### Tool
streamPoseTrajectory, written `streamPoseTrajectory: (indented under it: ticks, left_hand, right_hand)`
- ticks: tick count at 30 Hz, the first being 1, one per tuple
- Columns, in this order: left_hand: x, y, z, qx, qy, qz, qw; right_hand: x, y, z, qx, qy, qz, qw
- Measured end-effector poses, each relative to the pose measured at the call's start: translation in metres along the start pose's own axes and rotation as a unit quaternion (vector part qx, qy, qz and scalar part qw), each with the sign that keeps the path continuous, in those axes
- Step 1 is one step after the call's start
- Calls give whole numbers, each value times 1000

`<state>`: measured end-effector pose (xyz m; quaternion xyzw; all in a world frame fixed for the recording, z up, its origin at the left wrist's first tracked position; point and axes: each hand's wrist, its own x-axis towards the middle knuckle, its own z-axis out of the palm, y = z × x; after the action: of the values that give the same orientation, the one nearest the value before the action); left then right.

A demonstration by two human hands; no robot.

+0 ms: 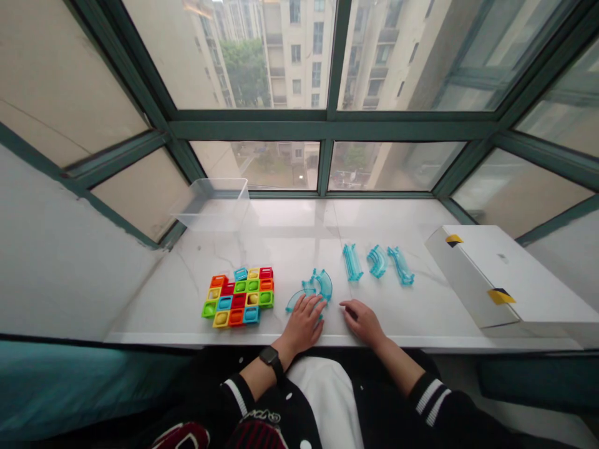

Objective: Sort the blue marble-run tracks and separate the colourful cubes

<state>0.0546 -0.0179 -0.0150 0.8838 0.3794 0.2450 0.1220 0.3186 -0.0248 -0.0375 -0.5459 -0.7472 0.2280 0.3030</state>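
Left hand (303, 324), fingers spread, rests on curved blue track pieces (314, 285); right hand (362, 323) lies half-curled on marble windowsill (299, 237)

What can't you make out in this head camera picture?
In the head view:
The curved blue track piece: partly hidden under the left hand.
The black wristwatch: its screen is too dark to read.
The white box: its right end is cut off by the picture edge.
The jacket lettering: too small and folded to read.
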Motion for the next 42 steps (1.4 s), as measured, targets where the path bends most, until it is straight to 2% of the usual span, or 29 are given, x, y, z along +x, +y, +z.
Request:
streamPoseTrajectory:
  ticks: [4, 7, 9, 12, 16, 21, 23, 26, 29, 34, 36, 42]
  left_hand:
    - [-5, -9, -7, -47, 83, -33, 995]
    - [-9, -24, -19, -70, 175, -111, 976]
    - [-11, -34, -27, -60, 197, -163, 965]
    - [-15, -46, -32, -38, 147, -204, 967]
    - [-18, -47, -27, -33, 64, -230, 971]
    - [-12, -43, -30, -54, -18, -276, 960]
    - [-10, -43, -36, -78, -34, -306, 948]
    - [-10, -45, -44, -136, -8, -347, 928]
    - [-13, -48, -50, -234, 55, -360, 902]
    - [-15, -49, -51, -416, 131, -373, 819]
    - [-14, -48, -53, -443, 147, -378, 800]
    - [-7, -40, -65, -471, 172, -384, 775]
  right_hand:
    - [0, -2, -1, -1, 6, 0, 1000]
    - [0, -6, -2, 0, 12, 5, 1000]
    - [1, -8, -3, 2, 13, 6, 1000]
    - [2, -10, -3, 5, 13, 7, 1000]
    - [1, -10, -3, 6, 17, 7, 1000]
    - [0, -9, -3, 5, 17, 7, 1000]
    - [0, -8, -2, 5, 16, 7, 1000]
    - [0, -7, -1, 7, 18, 7, 1000]
    - [0, -7, -2, 11, 16, 7, 1000]
    - [0, -9, -3, 14, 13, 7, 1000]
    - [-1, -9, -3, 13, 12, 8, 1000]
    - [-2, -7, -2, 15, 14, 9, 1000]
